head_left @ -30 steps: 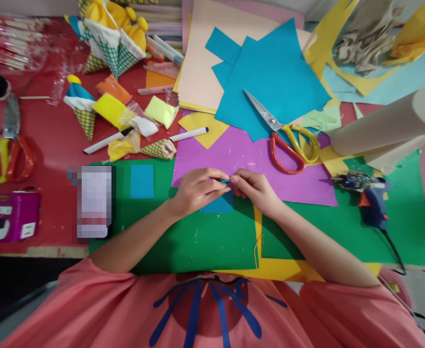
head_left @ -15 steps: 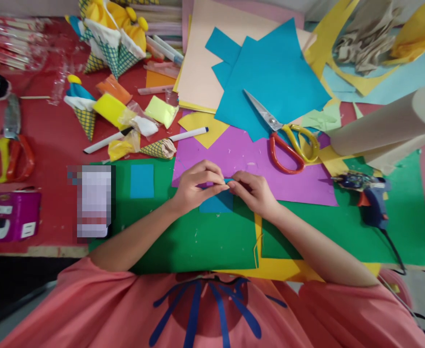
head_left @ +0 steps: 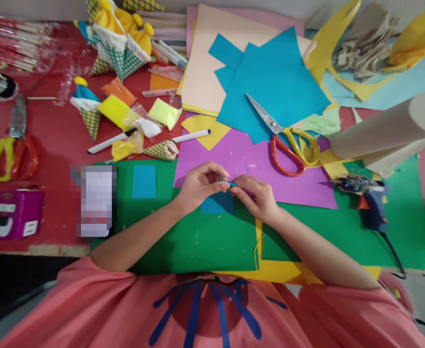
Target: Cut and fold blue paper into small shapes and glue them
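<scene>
Between my fingertips is a small blue rolled piece of craft sheet [head_left: 229,183]. My left hand [head_left: 197,187] pinches its left end between thumb and fingers, with the index finger arched above. Its right end sits in the closed fingers of my right hand [head_left: 259,195]. Just below the hands lies a blue square [head_left: 217,203] on the green sheet [head_left: 183,241], partly covered by the fingers. Another blue square [head_left: 144,181] lies farther left. Behind the hands, a purple sheet [head_left: 212,157] carries part of a pair of scissors [head_left: 287,140] with red and yellow handles.
On the right lie a glue gun [head_left: 374,203] and a large beige roll [head_left: 375,125]. A blurred phone [head_left: 97,200], a purple box [head_left: 15,215] and more scissors [head_left: 15,140] are at left. Markers, clay packets and small cones [head_left: 89,121] crowd the back left.
My left index finger has lifted and opened from the thumb, so the blue roll shows more clearly. My right fingers have shifted slightly on it. The whole view has moved a little.
</scene>
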